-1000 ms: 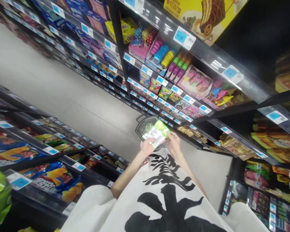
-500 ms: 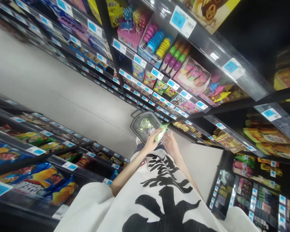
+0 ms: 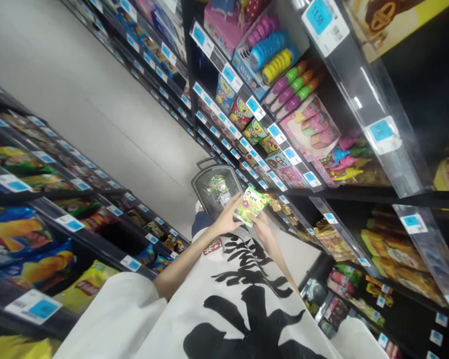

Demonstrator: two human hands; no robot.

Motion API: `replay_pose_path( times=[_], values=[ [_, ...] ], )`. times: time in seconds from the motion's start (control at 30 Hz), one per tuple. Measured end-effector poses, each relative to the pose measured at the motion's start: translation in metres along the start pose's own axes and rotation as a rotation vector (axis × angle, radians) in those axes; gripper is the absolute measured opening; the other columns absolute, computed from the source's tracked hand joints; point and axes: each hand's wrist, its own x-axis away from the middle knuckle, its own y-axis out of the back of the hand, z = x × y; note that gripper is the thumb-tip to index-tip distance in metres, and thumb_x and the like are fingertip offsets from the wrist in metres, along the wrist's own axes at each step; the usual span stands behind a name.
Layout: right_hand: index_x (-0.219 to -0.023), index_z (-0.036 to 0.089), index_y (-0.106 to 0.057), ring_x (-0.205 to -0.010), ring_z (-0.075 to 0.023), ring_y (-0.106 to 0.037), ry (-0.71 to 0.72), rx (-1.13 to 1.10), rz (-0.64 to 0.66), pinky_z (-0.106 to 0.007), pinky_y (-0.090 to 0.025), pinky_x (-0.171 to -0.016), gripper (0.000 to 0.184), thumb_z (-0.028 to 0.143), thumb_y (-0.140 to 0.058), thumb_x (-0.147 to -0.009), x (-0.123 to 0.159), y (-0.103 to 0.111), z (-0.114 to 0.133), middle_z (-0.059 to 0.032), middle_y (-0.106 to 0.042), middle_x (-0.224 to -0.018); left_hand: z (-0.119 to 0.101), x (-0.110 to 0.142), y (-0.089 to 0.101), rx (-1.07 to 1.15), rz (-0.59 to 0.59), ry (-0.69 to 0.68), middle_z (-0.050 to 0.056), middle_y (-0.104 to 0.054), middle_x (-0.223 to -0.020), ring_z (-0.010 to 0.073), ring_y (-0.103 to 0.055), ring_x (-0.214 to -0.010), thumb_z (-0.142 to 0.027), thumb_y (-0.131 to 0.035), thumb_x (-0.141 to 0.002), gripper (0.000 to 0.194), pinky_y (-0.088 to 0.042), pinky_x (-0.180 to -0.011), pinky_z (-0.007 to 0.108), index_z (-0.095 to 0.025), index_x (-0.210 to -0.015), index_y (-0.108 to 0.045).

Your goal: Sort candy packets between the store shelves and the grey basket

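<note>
A small green candy packet (image 3: 253, 203) with a cartoon face and pink and yellow print is held up in front of my shirt, its printed side toward me. My left hand (image 3: 227, 215) grips its left edge. On the lower right edge, my right hand (image 3: 261, 225) also closes on it, thumb over the front. Just beyond the packet, a dark grey shopping basket (image 3: 196, 188) stands on the floor with several shiny green and silvery packets (image 3: 217, 186) inside.
Shelves of boxed sweets (image 3: 256, 130) and toy-like candies (image 3: 280, 62) rise on my right. Shelves of chip bags (image 3: 33, 239) line my left. Between them runs a grey floor aisle (image 3: 108, 109). More snack racks (image 3: 340, 286) stand at lower right.
The packet has turned from edge-on to face me. My right hand, previously beside it with fingers apart, now grips it too. The view has shifted and rotated slightly.
</note>
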Motion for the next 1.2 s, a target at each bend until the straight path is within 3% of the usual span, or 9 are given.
replay_pose_path(
  times=[0.13,0.37,0.5,0.67,0.8,0.9,1.03,1.13,1.2],
  values=[
    [-0.101,0.024,-0.069,-0.098,-0.0240,-0.070,-0.072,0.131,0.104,-0.041,-0.056,-0.091,0.051,0.025,-0.090,-0.055,-0.012,0.028,0.003,-0.0028,-0.076,-0.100,0.032,-0.008,-0.004,0.094,-0.093,0.128,0.012,-0.069,-0.124,0.0324,-0.053,-0.132,0.003,-0.080,-0.048,0.079,-0.030,-0.120,0.045,-0.019,-0.123,-0.069],
    [-0.105,0.022,-0.073,-0.100,-0.0225,-0.069,-0.181,0.569,0.271,-0.037,-0.055,-0.093,0.052,0.027,-0.089,-0.056,-0.049,0.088,-0.008,-0.0042,-0.075,-0.105,0.104,-0.014,-0.008,-0.076,-0.141,-0.085,0.009,-0.075,-0.106,0.0272,-0.070,-0.104,-0.005,-0.072,-0.053,0.063,-0.049,-0.102,0.036,-0.024,-0.113,-0.075],
    [-0.102,0.022,-0.073,-0.088,-0.0232,-0.071,-0.298,0.675,0.313,-0.038,-0.059,-0.083,0.048,0.035,-0.089,-0.059,-0.067,0.125,-0.009,-0.0045,-0.076,-0.097,0.148,-0.012,-0.013,-0.136,-0.180,-0.154,0.007,-0.075,-0.096,0.0252,-0.071,-0.094,-0.010,-0.070,-0.056,0.063,-0.054,-0.090,0.031,-0.026,-0.117,-0.074],
    [-0.097,0.022,-0.073,-0.085,-0.0230,-0.070,-0.403,0.751,0.348,-0.036,-0.060,-0.072,0.042,0.040,-0.088,-0.061,-0.088,0.174,-0.008,-0.0045,-0.075,-0.097,0.199,-0.021,-0.023,-0.101,-0.049,-0.134,0.005,-0.073,-0.087,0.0255,-0.070,-0.084,-0.009,-0.068,-0.057,0.067,-0.053,-0.083,0.030,-0.028,-0.120,-0.073],
    [-0.091,0.021,-0.074,-0.075,-0.0208,-0.069,-0.411,0.979,0.313,-0.032,-0.058,-0.067,0.038,0.031,-0.090,-0.058,-0.111,0.188,-0.036,-0.0038,-0.076,-0.087,0.232,-0.039,-0.022,-0.005,0.103,-0.046,0.008,-0.071,-0.085,0.0291,-0.068,-0.084,-0.006,-0.072,-0.056,0.065,-0.051,-0.087,0.034,-0.027,-0.118,-0.074],
    [-0.083,0.020,-0.075,-0.070,-0.0227,-0.068,-0.378,1.071,0.237,-0.034,-0.058,-0.064,0.030,0.032,-0.089,-0.059,-0.131,0.173,-0.064,-0.0050,-0.075,-0.079,0.251,-0.053,-0.004,0.014,0.076,-0.005,0.009,-0.072,-0.088,0.0290,-0.068,-0.085,-0.005,-0.070,-0.058,0.057,-0.051,-0.089,0.035,-0.027,-0.110,-0.076],
    [-0.091,0.018,-0.079,-0.082,-0.0274,-0.070,-0.277,1.063,0.223,-0.039,-0.060,-0.078,0.030,0.032,-0.086,-0.065,-0.159,0.150,-0.083,-0.0090,-0.076,-0.088,0.283,-0.059,0.039,-0.134,-0.192,0.026,0.009,-0.074,-0.103,0.0245,-0.069,-0.087,-0.012,-0.068,-0.063,0.055,-0.054,-0.083,0.033,-0.024,-0.116,-0.073],
    [-0.106,0.019,-0.078,-0.097,-0.0286,-0.069,-0.013,1.092,0.107,-0.042,-0.054,-0.096,0.034,0.032,-0.078,-0.075,-0.179,0.149,-0.079,-0.0094,-0.075,-0.105,0.315,-0.040,0.079,-0.309,-0.354,0.192,0.009,-0.074,-0.107,0.0214,-0.069,-0.088,-0.018,-0.060,-0.073,0.050,-0.055,-0.081,0.032,-0.020,-0.121,-0.069],
    [-0.116,0.019,-0.075,-0.109,-0.0287,-0.066,0.209,1.157,-0.045,-0.043,-0.047,-0.107,0.037,0.028,-0.070,-0.081,-0.194,0.154,-0.072,-0.0091,-0.072,-0.115,0.335,-0.015,0.105,-0.445,-0.344,0.333,0.008,-0.075,-0.105,0.0214,-0.069,-0.091,-0.019,-0.054,-0.077,0.044,-0.054,-0.087,0.034,-0.018,-0.119,-0.069]
  ],
)
